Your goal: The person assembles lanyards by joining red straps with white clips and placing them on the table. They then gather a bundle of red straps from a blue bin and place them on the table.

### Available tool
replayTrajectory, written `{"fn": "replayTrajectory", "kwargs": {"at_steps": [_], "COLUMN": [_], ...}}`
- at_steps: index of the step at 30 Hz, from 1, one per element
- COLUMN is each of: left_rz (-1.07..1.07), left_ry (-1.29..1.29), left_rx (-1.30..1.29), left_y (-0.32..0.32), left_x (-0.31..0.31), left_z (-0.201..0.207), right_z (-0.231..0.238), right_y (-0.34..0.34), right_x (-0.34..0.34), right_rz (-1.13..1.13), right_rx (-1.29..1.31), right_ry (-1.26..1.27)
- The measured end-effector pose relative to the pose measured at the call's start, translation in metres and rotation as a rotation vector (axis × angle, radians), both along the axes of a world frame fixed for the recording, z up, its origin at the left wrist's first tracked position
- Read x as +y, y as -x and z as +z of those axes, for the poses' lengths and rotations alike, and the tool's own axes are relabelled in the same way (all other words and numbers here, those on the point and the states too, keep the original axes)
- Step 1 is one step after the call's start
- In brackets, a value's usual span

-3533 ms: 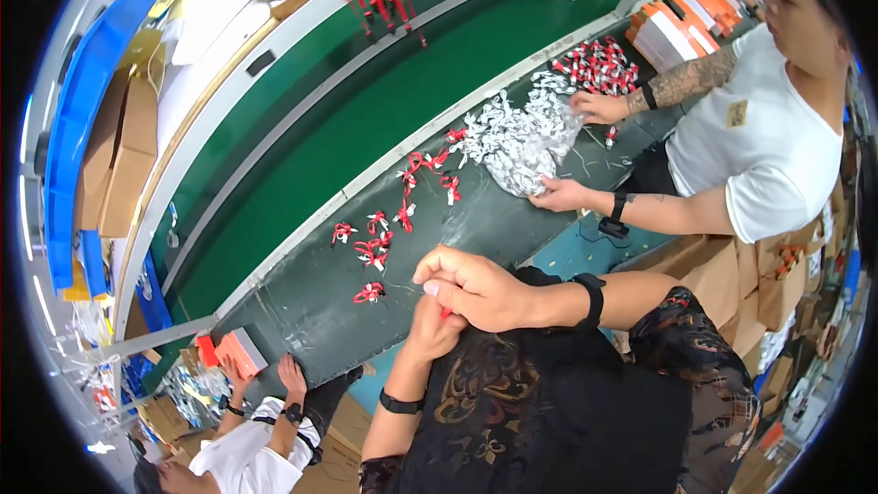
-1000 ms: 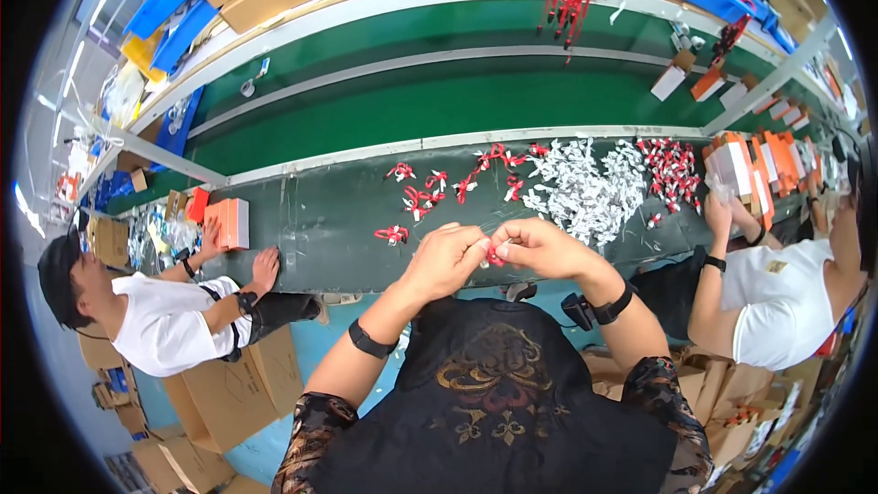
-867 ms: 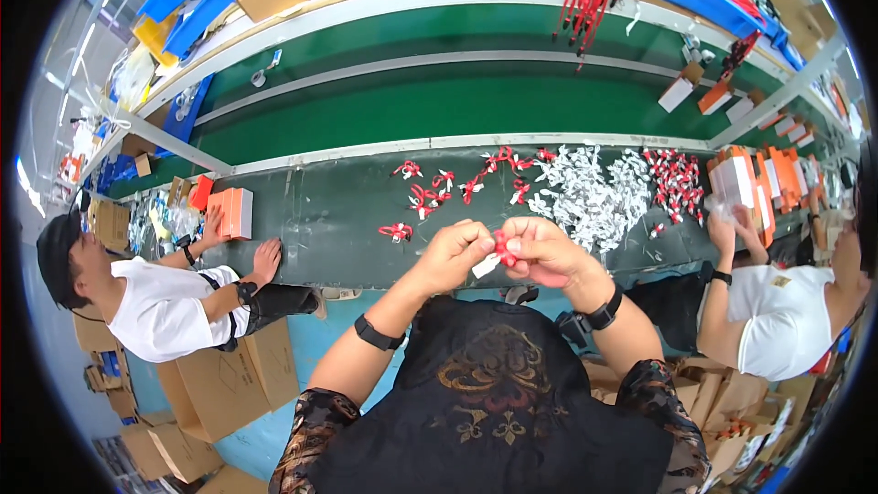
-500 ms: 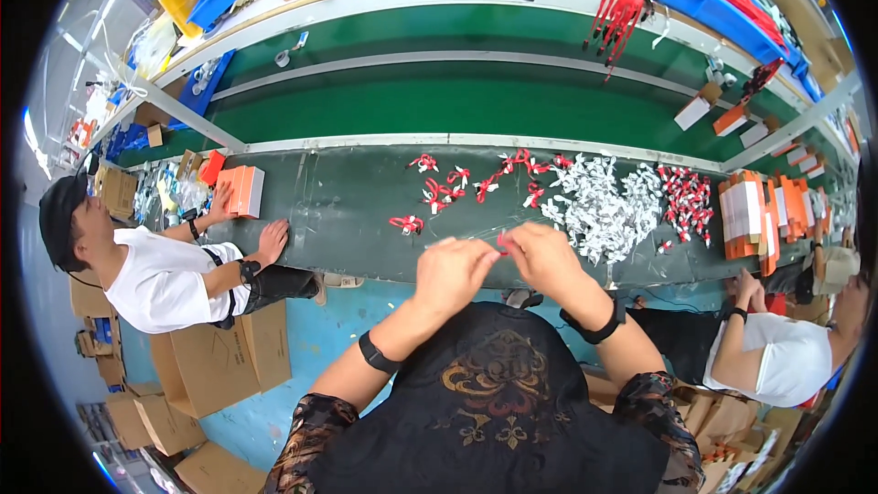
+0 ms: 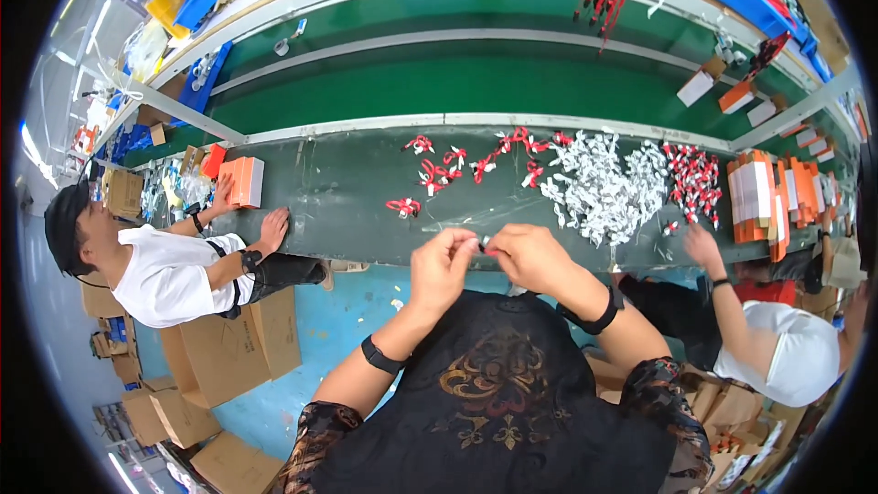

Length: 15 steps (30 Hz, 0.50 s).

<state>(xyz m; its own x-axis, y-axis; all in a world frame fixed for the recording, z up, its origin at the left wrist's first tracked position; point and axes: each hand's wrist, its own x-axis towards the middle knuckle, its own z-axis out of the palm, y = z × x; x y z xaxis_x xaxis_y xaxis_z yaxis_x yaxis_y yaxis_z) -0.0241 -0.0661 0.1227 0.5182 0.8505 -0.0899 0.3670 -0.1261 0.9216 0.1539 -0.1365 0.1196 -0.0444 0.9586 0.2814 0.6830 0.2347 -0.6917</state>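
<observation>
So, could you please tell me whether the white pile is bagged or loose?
Loose: its white pieces lie spread across the dark worktop.

No words, numbers or signs can be read. The open carton (image 5: 219,361) on the floor at left bears dark print (image 5: 245,334) on its side, too small and blurred to make out. The orange box (image 5: 242,183) at the left end of the counter (image 5: 343,201) and the orange-and-white boxes (image 5: 752,194) at its right end are too small in view for any lettering to be told. The same goes for the white pieces (image 5: 599,187) and red pieces (image 5: 695,178). The held piece (image 5: 484,245) is mostly covered; any marking there cannot be told. Gold figures on the black garment (image 5: 494,384) are scrolls and flower shapes.
</observation>
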Motion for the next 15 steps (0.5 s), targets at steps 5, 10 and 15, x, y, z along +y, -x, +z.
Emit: {"fn": "replayTrajectory", "kwargs": {"at_steps": [5, 10, 15], "left_rz": [0.11, 0.306, 0.247], "left_ry": [0.449, 1.072, 1.396], "left_rx": [-0.243, -0.48, -0.671], "left_y": [0.003, 0.01, 0.03], "left_x": [-0.017, -0.033, -0.025], "left_z": [-0.024, -0.039, -0.064], "right_z": [-0.019, -0.037, -0.056], "right_y": [0.012, 0.027, 0.042], "right_x": [-0.013, -0.015, -0.018], "right_rz": [0.234, -0.011, -0.249], "right_rx": [1.174, 1.432, 1.191], "right_ry": [0.685, 0.49, 0.353]}}
